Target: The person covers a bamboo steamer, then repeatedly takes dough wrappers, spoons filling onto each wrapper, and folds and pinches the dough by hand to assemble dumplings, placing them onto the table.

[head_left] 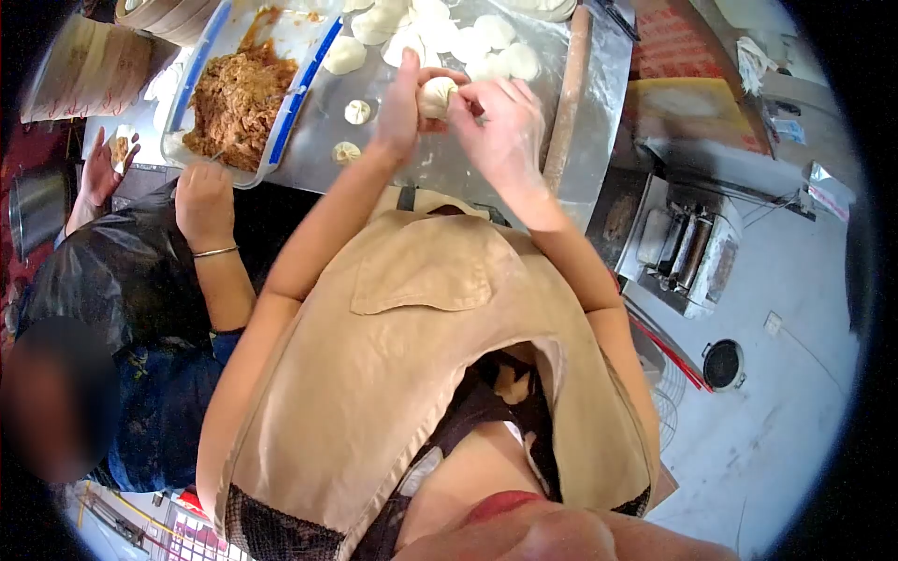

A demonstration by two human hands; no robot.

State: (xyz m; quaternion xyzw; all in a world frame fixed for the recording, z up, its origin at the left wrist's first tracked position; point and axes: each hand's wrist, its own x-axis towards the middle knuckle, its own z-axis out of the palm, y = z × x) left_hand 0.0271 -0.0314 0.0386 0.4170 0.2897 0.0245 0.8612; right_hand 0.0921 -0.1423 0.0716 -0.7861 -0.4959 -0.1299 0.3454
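Note:
My left hand (404, 110) cups a small pleated bun (435, 97) above the metal table (402, 161), with the thumb pointing up. My right hand (503, 129) has its fingertips closed on the bun's gathered top, at its right side. Two more pleated buns lie on the table left of my left hand: one whiter bun (357, 112) and, nearer me, one bun (346, 152) with a darker centre. Beyond my hands spread several flat round dough wrappers (430, 34). On the right lies a floured wooden rolling pin (567, 103).
A blue-rimmed plastic tub (303, 92) of minced filling (245, 103) stands on the left. Beside it a co-worker's hand (204, 206) is at the tub, and their other hand holds a filled wrapper (121, 148). Bamboo steamers (89, 70) are stacked at far left. A roller machine (687, 248) stands at right.

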